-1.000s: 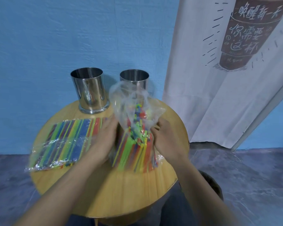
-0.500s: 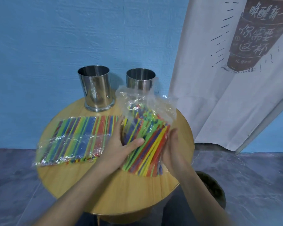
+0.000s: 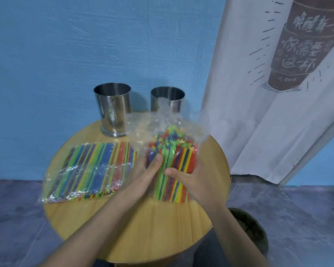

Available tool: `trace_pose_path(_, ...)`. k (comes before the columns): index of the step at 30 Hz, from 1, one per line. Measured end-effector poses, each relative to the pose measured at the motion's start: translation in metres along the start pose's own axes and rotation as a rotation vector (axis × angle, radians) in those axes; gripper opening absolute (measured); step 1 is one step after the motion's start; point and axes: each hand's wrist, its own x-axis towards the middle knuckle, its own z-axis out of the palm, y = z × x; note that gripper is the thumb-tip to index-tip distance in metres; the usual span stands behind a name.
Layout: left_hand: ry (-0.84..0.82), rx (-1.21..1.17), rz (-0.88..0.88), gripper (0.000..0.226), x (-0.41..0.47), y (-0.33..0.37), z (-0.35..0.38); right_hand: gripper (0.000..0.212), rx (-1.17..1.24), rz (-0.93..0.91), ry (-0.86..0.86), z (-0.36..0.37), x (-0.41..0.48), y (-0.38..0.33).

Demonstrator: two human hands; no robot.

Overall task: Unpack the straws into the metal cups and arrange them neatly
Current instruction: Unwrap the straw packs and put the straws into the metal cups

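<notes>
My left hand (image 3: pixel 146 171) and right hand (image 3: pixel 194 183) clamp the straw bundle (image 3: pixel 183 157) on the desk (image 3: pixel 152 228), its bag (image 3: pixel 162 124) opening toward the metal cups (image 3: pixel 114 108) at 12 o'clock for emptying, I judge. A sealed pack (image 3: pixel 91 168) lies at 9 o'clock.

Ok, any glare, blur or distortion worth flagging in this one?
Head view: wide-angle stretch shows toward the edges, and the forearms at the bottom look smeared. Glare glints on the flat pack and left cup. The left hand and right hand gripping the bag are fairly sharp, and the curtain print is readable. Light is even, shadows faint.
</notes>
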Motion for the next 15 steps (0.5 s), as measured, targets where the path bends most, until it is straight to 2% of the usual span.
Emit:
trace_pose_path(4,-0.068,0.095,-0.048,0.1,-0.011,-0.015,-0.001,0.059,-0.011,0.04,-0.034,0.005,-0.011,0.016)
trace_pose_path(7,-0.117,0.164,-0.086,0.085,-0.022,-0.019,0.004,0.063,-0.102,0.014,-0.022,0.006,-0.018,0.022)
trace_pose_path(10,-0.181,0.249,-0.092,0.108,-0.025,-0.026,0.001,0.063,-0.134,0.009,-0.034,0.006,-0.024,0.027)
trace_pose_path(11,-0.197,0.244,-0.093,0.11,-0.024,-0.024,0.0,0.059,-0.135,0.028,-0.052,0.006,-0.024,0.031)
trace_pose_path(13,-0.203,0.136,-0.088,0.098,-0.019,-0.019,-0.002,0.056,-0.123,0.075,-0.083,0.008,-0.023,0.033)
trace_pose_path(15,-0.187,0.039,-0.057,0.084,-0.011,-0.013,0.0,0.07,-0.149,0.085,-0.057,0.01,-0.019,0.039)
